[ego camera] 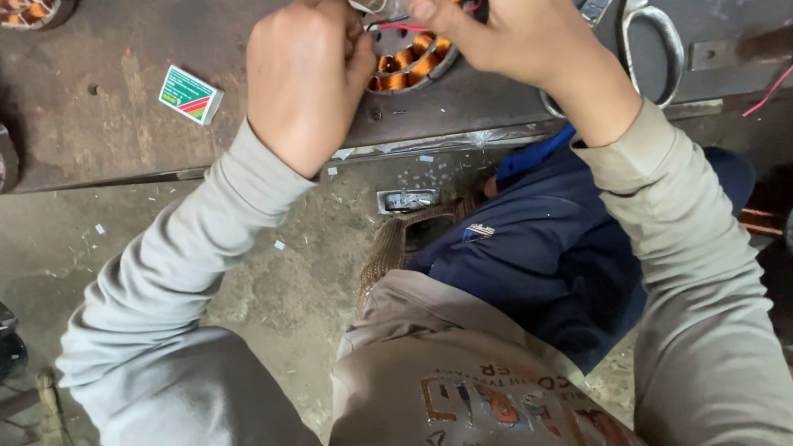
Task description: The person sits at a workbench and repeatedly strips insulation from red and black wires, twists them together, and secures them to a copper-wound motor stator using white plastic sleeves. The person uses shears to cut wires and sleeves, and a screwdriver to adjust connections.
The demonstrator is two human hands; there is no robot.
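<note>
Soft, even daylight falls from above onto my sleeves; the floor beneath the workbench [203, 126] sits dim. Edges bend slightly, corners darken, focus stays fairly sharp.

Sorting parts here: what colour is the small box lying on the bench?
Green and white small box, with a red stripe; head view.
</note>
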